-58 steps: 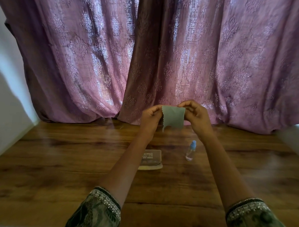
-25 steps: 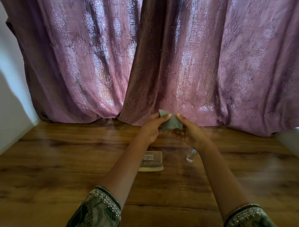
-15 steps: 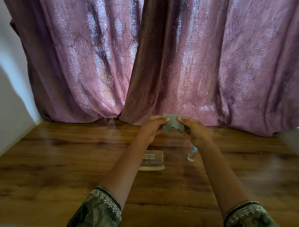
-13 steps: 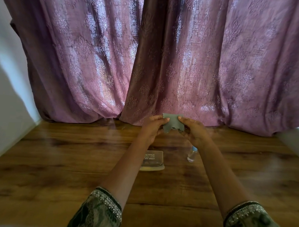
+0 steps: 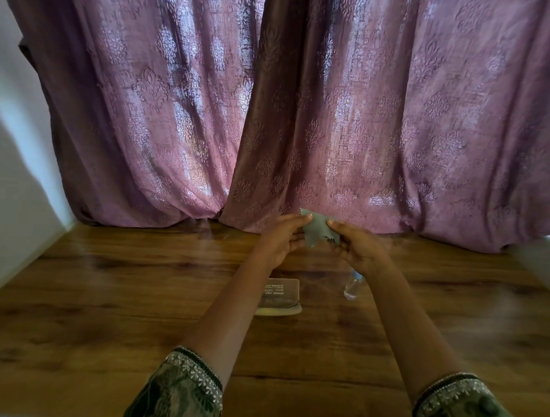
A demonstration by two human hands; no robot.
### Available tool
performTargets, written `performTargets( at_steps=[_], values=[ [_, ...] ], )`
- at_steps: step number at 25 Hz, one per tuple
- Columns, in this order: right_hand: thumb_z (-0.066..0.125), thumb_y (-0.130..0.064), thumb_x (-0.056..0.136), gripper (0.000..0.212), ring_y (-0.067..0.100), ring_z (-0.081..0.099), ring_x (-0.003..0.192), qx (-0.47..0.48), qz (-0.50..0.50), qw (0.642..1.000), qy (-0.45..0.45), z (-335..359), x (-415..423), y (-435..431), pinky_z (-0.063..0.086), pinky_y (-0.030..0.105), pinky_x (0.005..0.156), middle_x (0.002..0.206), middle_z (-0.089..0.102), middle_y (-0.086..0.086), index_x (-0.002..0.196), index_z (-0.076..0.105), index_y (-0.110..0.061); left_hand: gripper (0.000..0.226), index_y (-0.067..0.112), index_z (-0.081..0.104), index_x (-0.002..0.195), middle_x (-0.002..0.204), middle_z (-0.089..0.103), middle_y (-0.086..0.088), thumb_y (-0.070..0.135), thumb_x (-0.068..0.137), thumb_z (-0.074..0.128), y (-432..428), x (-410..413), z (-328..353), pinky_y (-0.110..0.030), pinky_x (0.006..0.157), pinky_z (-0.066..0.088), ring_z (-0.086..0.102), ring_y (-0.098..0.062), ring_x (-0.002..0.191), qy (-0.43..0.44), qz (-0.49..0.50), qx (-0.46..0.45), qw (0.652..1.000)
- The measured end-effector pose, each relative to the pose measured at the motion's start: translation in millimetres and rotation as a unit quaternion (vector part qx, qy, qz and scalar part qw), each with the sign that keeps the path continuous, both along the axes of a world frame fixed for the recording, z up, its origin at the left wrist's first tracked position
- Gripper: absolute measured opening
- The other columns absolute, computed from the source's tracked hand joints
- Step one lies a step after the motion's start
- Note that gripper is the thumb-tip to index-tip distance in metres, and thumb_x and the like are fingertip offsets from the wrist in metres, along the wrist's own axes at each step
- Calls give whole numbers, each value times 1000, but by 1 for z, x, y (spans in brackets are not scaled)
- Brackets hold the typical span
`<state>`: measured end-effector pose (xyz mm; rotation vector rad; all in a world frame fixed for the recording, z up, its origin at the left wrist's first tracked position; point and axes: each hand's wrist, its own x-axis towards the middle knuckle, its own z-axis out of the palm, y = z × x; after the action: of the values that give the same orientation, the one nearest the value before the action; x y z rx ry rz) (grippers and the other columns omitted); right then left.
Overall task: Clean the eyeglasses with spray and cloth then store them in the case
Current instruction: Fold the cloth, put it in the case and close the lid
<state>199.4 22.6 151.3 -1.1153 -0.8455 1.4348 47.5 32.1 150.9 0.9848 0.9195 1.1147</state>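
Both hands, left hand (image 5: 283, 237) & right hand (image 5: 355, 246), pinch the small cloth (image 5: 317, 231) up in the air. Case (image 5: 282, 296) & spray bottle (image 5: 352, 285) sit on the bench (image 5: 106, 295) below. Can't see any glasses. Cloth is floppy, so a loose pinch could drop it.

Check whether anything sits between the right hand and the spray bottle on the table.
Nothing visible does. The right hand shares a grip on the cloth with the left hand, above the table. The spray bottle stands just below the right wrist, which hides its cap. The case lies off to the left.
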Motion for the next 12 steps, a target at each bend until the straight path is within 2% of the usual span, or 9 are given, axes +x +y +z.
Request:
performTargets(
  at_steps=[5,7,9,12],
  values=[
    [52,6,87,19,3,66,56,62,6,998,-9,1,3,3,53,12,54,59,70,-4,81,62,-9,31,-2,58,114,92,63,-7,-4,83,58,0,3,1,-21,70,55,62,-16,84,38,27,29,998],
    [49,10,87,24,4,67,58,90,4,995,-32,1,6,5,53,12,56,58,70,-5,79,61,-9,21,2,65,101,86,63,-4,-6,84,55,-1,3,2,-18,63,55,62,-13,79,59,39,60,996],
    [47,11,87,27,4,67,62,115,7,992,-59,0,8,7,54,13,59,60,70,-6,76,61,-9,22,8,68,88,87,64,-3,-7,85,52,-2,4,4,-17,62,56,62,-12,80,67,42,94,992],
    [46,13,87,30,4,67,64,144,5,986,-86,0,12,9,54,13,61,61,70,-9,72,59,-9,24,1,63,108,88,64,-4,-4,88,50,-3,3,6,-16,64,56,62,-11,81,47,26,102,993]
  ],
)
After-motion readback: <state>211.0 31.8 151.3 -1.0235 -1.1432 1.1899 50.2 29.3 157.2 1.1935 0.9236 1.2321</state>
